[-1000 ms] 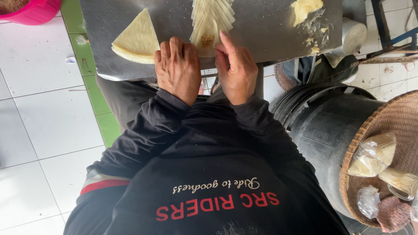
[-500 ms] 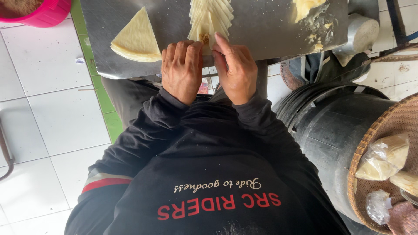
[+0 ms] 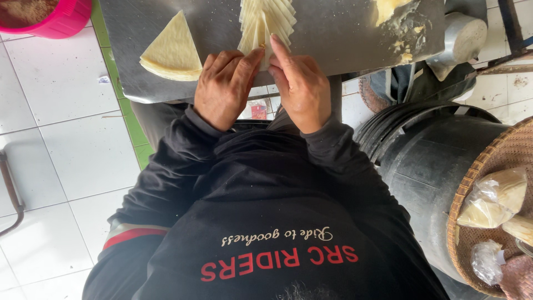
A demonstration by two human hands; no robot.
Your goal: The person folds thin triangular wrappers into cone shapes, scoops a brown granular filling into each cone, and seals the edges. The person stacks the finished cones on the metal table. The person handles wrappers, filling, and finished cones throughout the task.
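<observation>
Looking down from your head camera, your left hand (image 3: 225, 86) and right hand (image 3: 300, 83) meet at the near edge of the steel table (image 3: 333, 39), upper middle of the frame. Both are curled, fingertips pinching the lower end of a fanned stack of pale yellow wrappers (image 3: 266, 22), thin sheets spread like cards. A folded triangle of the same dough (image 3: 172, 50) lies just left of your left hand. A woven basket (image 3: 472, 189) sits lower right.

A food-prep kitchen: steel worktable (image 3: 344, 39), tiled floor (image 3: 61, 155).
</observation>
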